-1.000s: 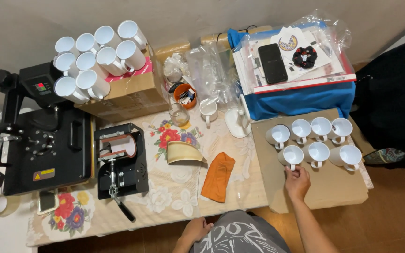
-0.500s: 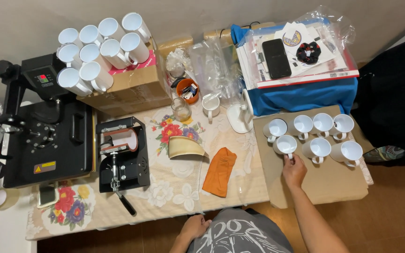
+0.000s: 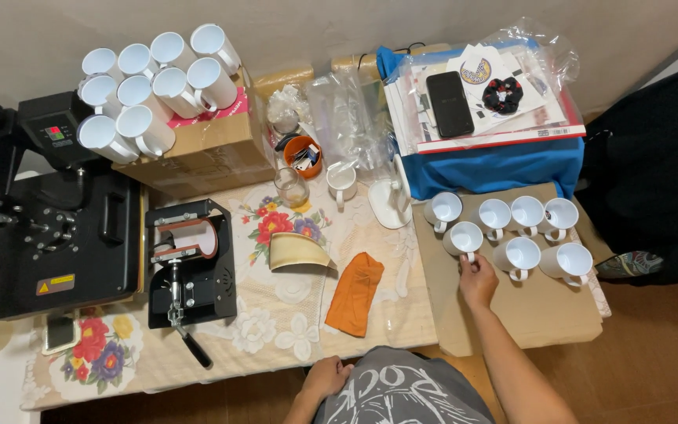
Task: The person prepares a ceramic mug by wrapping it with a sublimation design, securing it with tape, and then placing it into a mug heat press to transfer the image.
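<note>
Black metal fills the left end of the table: a flat heat press (image 3: 56, 228), then a smaller mug press (image 3: 190, 267) beside it on the flowered tablecloth (image 3: 276, 330). Behind them a cardboard box (image 3: 205, 153) carries eight white mugs lying on their sides. Mid-table lie a curved cream sheet (image 3: 296, 253) and an orange cloth (image 3: 355, 292). The left hand (image 3: 325, 377) rests at the table's near edge, fingers curled under (how tightly, I cannot tell). Further right, the right hand (image 3: 477, 276) reaches onto a brown cardboard sheet (image 3: 543, 314), fingertips pinching the handle of a white mug (image 3: 464, 238), which stands upright at the front left of a cluster of seven.
</note>
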